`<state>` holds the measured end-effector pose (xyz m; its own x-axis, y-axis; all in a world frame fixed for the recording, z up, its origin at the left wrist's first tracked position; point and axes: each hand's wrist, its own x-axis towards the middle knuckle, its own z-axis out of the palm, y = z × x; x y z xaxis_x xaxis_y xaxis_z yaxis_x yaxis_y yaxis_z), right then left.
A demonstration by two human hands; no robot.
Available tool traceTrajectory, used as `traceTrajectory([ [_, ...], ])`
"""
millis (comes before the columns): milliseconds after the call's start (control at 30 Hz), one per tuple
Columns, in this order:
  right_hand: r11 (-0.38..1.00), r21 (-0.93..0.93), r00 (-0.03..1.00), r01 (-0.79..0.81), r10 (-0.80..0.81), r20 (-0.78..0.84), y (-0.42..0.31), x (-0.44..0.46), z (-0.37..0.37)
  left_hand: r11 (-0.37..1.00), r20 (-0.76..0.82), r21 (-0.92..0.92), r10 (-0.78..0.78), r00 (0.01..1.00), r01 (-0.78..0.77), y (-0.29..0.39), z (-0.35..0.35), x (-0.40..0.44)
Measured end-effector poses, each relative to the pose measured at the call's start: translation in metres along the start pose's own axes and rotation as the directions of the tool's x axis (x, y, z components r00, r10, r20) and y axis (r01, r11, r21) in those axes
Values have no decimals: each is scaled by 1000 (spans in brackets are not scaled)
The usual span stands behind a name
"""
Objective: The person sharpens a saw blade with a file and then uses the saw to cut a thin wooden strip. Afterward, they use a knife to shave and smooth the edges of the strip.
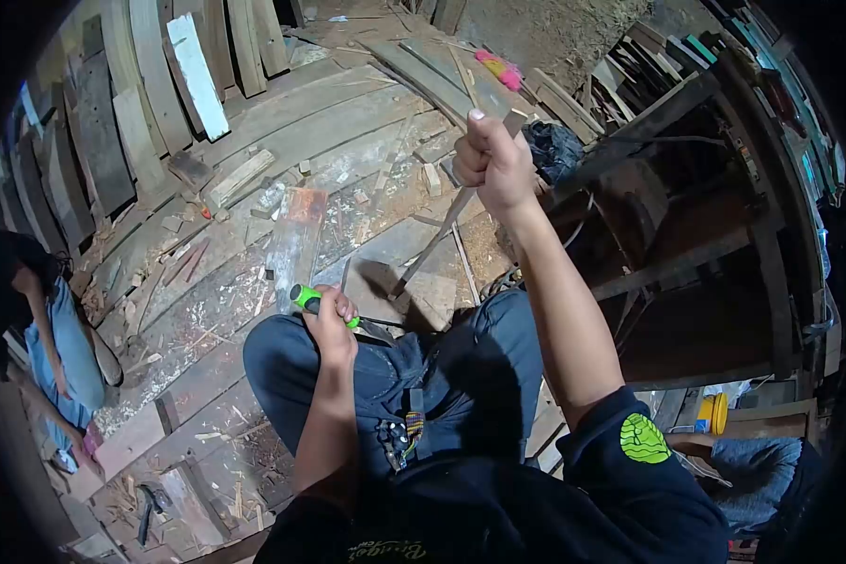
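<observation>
My left hand [329, 324] is closed around the green-and-black handle of a bladed tool [303, 297], just above my left knee. Its dark, narrow blade points right, over my lap; the exact kind of tool is unclear. Farther forward and to the right, my right hand [493, 164] is raised in a fist around a thin wooden strip [439, 235]. The strip slants down to the left, its lower end close to a flat board [425, 293] in front of my knees. Tool and strip are apart. My fingers cover the strip's upper part.
Planks [150, 75] lean at the back left. Wood scraps and shavings litter the board floor [226, 273]. A dark wooden frame [686, 263] stands close on the right. One person in jeans [61, 348] is at left; another person's sleeve [757, 470] shows lower right. A hammer [146, 512] lies lower left.
</observation>
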<state>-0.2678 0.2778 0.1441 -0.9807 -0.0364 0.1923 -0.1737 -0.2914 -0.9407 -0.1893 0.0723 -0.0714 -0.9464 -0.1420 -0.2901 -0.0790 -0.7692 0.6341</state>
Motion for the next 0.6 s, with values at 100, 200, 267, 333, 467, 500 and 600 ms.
traceTrajectory([
  [100, 996, -81, 999, 23, -26, -34, -1, -13, 5, 1000, 7, -21, -11, 1000, 11, -3, -2, 1],
  [200, 992, -101, 997, 72, -74, -13, -1, -33, 10, 983, 142, 178, 17, 990, -42, -2, 4, -7],
  [267, 989, -122, 996, 88, -88, 5, 0, -45, 12, 924, 220, 376, -16, 975, -69, -6, 14, -14],
  [333, 992, -107, 998, 60, -60, -1, 1, -50, 19, 850, 251, 500, 37, 967, -162, -18, 33, -20],
  [467, 993, -103, 997, 65, -60, 48, 2, -56, 29, 672, 334, 659, 142, 932, -339, -22, 65, -26],
  [500, 992, -117, 997, 46, -38, 74, 2, -58, 31, 640, 388, 618, 256, 885, -456, -23, 77, -30],
  [600, 977, -159, 986, 144, -128, 105, 6, -63, 34, 581, 446, 620, 292, 846, -527, -27, 81, -31],
])
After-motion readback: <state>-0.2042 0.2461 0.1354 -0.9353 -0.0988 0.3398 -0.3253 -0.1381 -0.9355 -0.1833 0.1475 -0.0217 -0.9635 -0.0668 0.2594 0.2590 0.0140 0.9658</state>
